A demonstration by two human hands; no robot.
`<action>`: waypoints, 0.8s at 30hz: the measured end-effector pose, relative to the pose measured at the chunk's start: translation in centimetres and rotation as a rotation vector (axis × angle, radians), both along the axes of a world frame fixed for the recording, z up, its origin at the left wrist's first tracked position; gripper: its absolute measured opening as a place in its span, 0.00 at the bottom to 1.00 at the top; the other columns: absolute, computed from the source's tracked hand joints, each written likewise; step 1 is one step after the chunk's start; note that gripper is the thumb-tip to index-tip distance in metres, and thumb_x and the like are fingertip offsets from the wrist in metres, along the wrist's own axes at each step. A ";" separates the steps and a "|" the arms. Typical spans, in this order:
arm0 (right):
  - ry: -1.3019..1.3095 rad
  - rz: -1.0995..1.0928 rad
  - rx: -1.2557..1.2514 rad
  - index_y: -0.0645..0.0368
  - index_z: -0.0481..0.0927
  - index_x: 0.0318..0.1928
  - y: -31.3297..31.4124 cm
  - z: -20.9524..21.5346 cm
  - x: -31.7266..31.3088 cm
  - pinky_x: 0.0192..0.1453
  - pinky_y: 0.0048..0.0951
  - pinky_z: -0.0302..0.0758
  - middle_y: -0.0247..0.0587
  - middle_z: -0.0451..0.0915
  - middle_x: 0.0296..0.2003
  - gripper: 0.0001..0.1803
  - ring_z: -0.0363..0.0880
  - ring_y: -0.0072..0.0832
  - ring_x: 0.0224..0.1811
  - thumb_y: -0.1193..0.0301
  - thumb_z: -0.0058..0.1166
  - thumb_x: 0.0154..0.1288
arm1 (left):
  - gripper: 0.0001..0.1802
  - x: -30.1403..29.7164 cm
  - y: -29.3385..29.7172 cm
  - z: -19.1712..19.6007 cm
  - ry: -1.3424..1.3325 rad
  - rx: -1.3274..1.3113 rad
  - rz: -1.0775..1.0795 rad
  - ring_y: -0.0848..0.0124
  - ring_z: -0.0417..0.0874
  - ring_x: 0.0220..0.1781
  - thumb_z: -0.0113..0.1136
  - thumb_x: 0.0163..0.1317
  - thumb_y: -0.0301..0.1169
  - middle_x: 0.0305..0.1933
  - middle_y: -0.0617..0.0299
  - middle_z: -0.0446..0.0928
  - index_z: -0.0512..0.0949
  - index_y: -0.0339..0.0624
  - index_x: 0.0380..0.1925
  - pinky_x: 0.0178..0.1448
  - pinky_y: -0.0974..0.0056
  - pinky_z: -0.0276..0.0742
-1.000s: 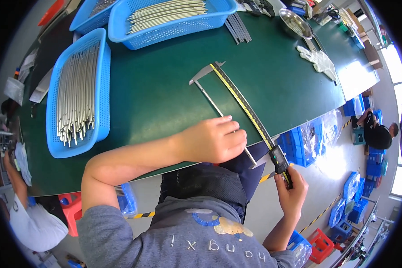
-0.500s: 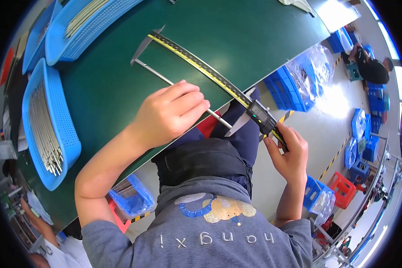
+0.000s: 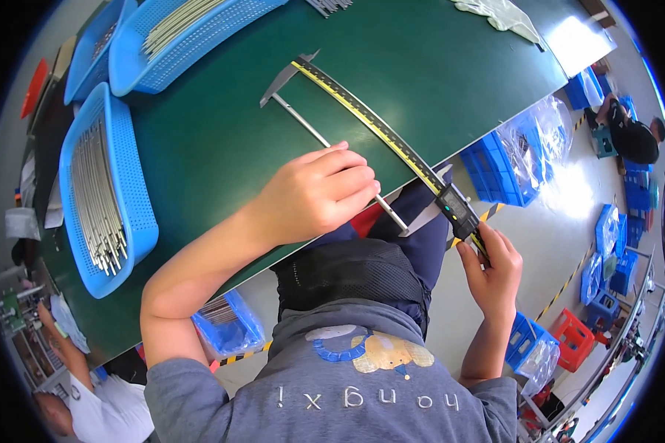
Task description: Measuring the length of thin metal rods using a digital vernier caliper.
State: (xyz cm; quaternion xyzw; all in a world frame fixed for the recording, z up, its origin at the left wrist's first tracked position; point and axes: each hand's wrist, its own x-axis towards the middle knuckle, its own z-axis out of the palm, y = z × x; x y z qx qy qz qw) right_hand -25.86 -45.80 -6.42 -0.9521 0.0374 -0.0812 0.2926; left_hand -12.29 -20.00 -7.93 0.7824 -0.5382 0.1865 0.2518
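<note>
Holding a thin metal rod (image 3: pixel 314 133) under my left hand (image 3: pixel 314 196), fingers curled down over its middle, rod lying on the green table (image 3: pixel 222 140). Far end of the rod sits against the fixed jaw of a long digital caliper (image 3: pixel 380 129); near end sticks out past my fingers toward the sliding jaw just off the table edge. Caliper beam runs diagonally, yellow scale along it, upper end on the table, lower end hanging past the edge over my lap. My right hand (image 3: pixel 491 269) grips the caliper's lower end just below the dark display block, fingers wrapped closed around the beam; thumb probably on the slider, hard to tell from this angle.

Blue perforated basket (image 3: pixel 137 214) at my left, on the table, full of similar rods lying lengthwise. Second blue basket (image 3: pixel 199 44) at the far left corner, also holding rods, well apart from my hands. Pale gloves (image 3: pixel 506 15) near the far table edge. Below the table edge on the right, blue crates (image 3: pixel 495 173) with clear plastic bags on the floor. Another person (image 3: pixel 632 136) sits farther off at the right; another person's sleeve at lower left.
</note>
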 end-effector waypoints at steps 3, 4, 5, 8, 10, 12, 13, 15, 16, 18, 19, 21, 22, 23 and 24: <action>-0.003 0.004 -0.003 0.63 0.78 0.42 0.0 0.1 0.1 0.23 0.25 0.68 0.39 0.74 0.23 0.18 0.71 0.25 0.18 0.71 0.66 0.50 | 0.11 -0.1 0.1 -0.1 0.002 -0.014 -0.003 0.66 0.81 0.41 0.61 0.43 0.25 0.35 0.61 0.78 0.82 0.40 0.31 0.48 0.58 0.82; -0.002 0.004 -0.011 0.63 0.78 0.42 -0.1 0.1 0.1 0.24 0.24 0.68 0.39 0.74 0.23 0.18 0.70 0.25 0.19 0.72 0.66 0.50 | 0.11 -0.1 0.1 -0.1 0.001 -0.015 -0.005 0.66 0.81 0.41 0.61 0.44 0.25 0.35 0.62 0.78 0.82 0.40 0.31 0.47 0.59 0.82; -0.004 0.009 -0.010 0.63 0.78 0.42 -0.1 0.1 0.1 0.24 0.24 0.68 0.39 0.74 0.23 0.18 0.70 0.25 0.19 0.72 0.66 0.50 | 0.11 -0.2 0.1 -0.1 0.002 -0.016 -0.008 0.66 0.81 0.41 0.61 0.44 0.25 0.35 0.62 0.78 0.82 0.40 0.31 0.47 0.59 0.82; -0.001 0.008 -0.011 0.63 0.78 0.42 -0.1 0.1 0.0 0.23 0.24 0.68 0.39 0.74 0.23 0.18 0.70 0.25 0.18 0.72 0.66 0.51 | 0.10 -0.1 0.0 -0.2 -0.005 -0.020 -0.008 0.66 0.81 0.41 0.61 0.45 0.25 0.35 0.62 0.78 0.81 0.40 0.31 0.47 0.59 0.82; -0.001 0.000 -0.007 0.64 0.78 0.42 -0.1 0.1 -0.1 0.23 0.24 0.68 0.39 0.74 0.23 0.18 0.70 0.24 0.18 0.72 0.66 0.51 | 0.10 -0.1 0.0 -0.2 -0.002 -0.023 -0.008 0.66 0.81 0.41 0.61 0.45 0.25 0.35 0.62 0.78 0.81 0.40 0.31 0.47 0.59 0.82; -0.014 0.001 -0.009 0.63 0.78 0.42 -0.1 0.0 -0.1 0.23 0.24 0.68 0.39 0.74 0.23 0.18 0.70 0.25 0.18 0.72 0.66 0.51 | 0.10 0.1 -0.1 -0.3 0.004 -0.029 -0.016 0.66 0.81 0.41 0.61 0.45 0.25 0.35 0.62 0.78 0.81 0.40 0.31 0.47 0.59 0.82; -0.023 0.000 -0.012 0.63 0.78 0.42 -0.2 0.1 -0.3 0.23 0.24 0.68 0.40 0.75 0.24 0.18 0.71 0.25 0.18 0.72 0.66 0.51 | 0.11 0.0 -0.2 -0.3 0.003 -0.024 -0.003 0.66 0.81 0.41 0.61 0.45 0.25 0.35 0.61 0.78 0.82 0.40 0.31 0.47 0.59 0.82; -0.014 -0.003 -0.001 0.63 0.78 0.42 0.0 0.1 -0.1 0.24 0.24 0.69 0.40 0.75 0.24 0.18 0.71 0.25 0.19 0.72 0.66 0.51 | 0.11 -0.1 -0.2 -0.1 0.012 -0.026 -0.004 0.65 0.81 0.42 0.61 0.45 0.25 0.35 0.61 0.78 0.82 0.41 0.32 0.47 0.59 0.82; -0.012 0.000 0.013 0.63 0.78 0.42 0.1 0.2 0.1 0.24 0.24 0.69 0.40 0.75 0.24 0.18 0.72 0.26 0.19 0.72 0.66 0.51 | 0.11 0.0 -0.1 0.1 0.009 -0.016 0.016 0.64 0.82 0.42 0.61 0.45 0.25 0.35 0.61 0.78 0.82 0.41 0.32 0.48 0.59 0.82; 0.006 -0.011 0.000 0.62 0.78 0.42 0.2 0.3 0.2 0.24 0.25 0.70 0.40 0.75 0.24 0.17 0.73 0.26 0.19 0.71 0.67 0.51 | 0.11 0.0 -0.1 0.3 0.015 -0.015 0.017 0.63 0.82 0.43 0.60 0.45 0.24 0.35 0.60 0.78 0.82 0.41 0.32 0.48 0.59 0.83; 0.013 0.000 -0.001 0.62 0.78 0.41 0.2 0.3 0.2 0.24 0.25 0.70 0.40 0.76 0.24 0.17 0.74 0.27 0.20 0.71 0.67 0.51 | 0.11 0.0 0.0 0.3 0.028 -0.009 0.034 0.63 0.82 0.43 0.60 0.45 0.24 0.35 0.60 0.78 0.82 0.41 0.32 0.48 0.58 0.83; 0.012 -0.013 -0.005 0.62 0.78 0.41 0.2 0.3 0.1 0.24 0.25 0.71 0.40 0.76 0.24 0.17 0.75 0.27 0.19 0.70 0.67 0.51 | 0.09 0.2 0.0 0.2 0.001 0.018 0.041 0.66 0.80 0.44 0.61 0.47 0.27 0.37 0.62 0.76 0.80 0.40 0.31 0.50 0.59 0.81; 0.006 -0.008 -0.001 0.61 0.78 0.41 0.3 0.2 0.1 0.24 0.26 0.71 0.40 0.76 0.24 0.17 0.75 0.28 0.19 0.69 0.67 0.51 | 0.09 0.3 0.1 0.1 0.004 0.018 0.030 0.66 0.80 0.44 0.61 0.47 0.27 0.37 0.62 0.76 0.80 0.40 0.31 0.50 0.59 0.81; 0.008 -0.017 -0.001 0.61 0.78 0.41 0.2 0.1 0.1 0.24 0.26 0.71 0.40 0.76 0.24 0.17 0.75 0.28 0.19 0.69 0.67 0.51 | 0.09 0.3 0.2 0.1 0.007 0.035 0.032 0.65 0.80 0.44 0.61 0.47 0.27 0.37 0.62 0.76 0.80 0.40 0.31 0.50 0.59 0.81; 0.005 -0.014 -0.003 0.61 0.78 0.40 0.2 -0.1 0.1 0.24 0.26 0.71 0.40 0.76 0.24 0.17 0.75 0.28 0.19 0.68 0.67 0.51 | 0.08 0.2 0.2 0.2 0.009 0.053 0.035 0.65 0.80 0.44 0.61 0.48 0.27 0.37 0.62 0.76 0.80 0.40 0.31 0.50 0.59 0.81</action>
